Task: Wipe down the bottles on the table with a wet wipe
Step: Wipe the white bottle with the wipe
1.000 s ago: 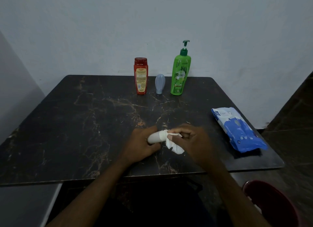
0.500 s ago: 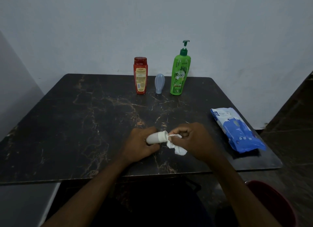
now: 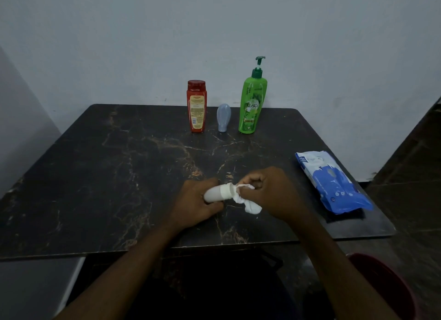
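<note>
The left hand (image 3: 195,204) grips a small white plastic bottle (image 3: 218,192) while the right hand (image 3: 267,192) pinches a crumpled white wet wipe (image 3: 245,201) against its cap, the body likely next.

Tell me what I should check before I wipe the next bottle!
1. Left hand grips the white bottle firmly: ok.
2. Right hand pinches the wet wipe against the bottle's cap end: ok.
3. White bottle wiped all over: cannot tell, since the hand covers much of it.
4. Red bottle, small grey-blue bottle and green pump bottle stand upright at the back of the table: ok.
5. Wipes pack lies on the table beside the right hand: ok.
6. Wipe clean enough to reuse: cannot tell.
</note>
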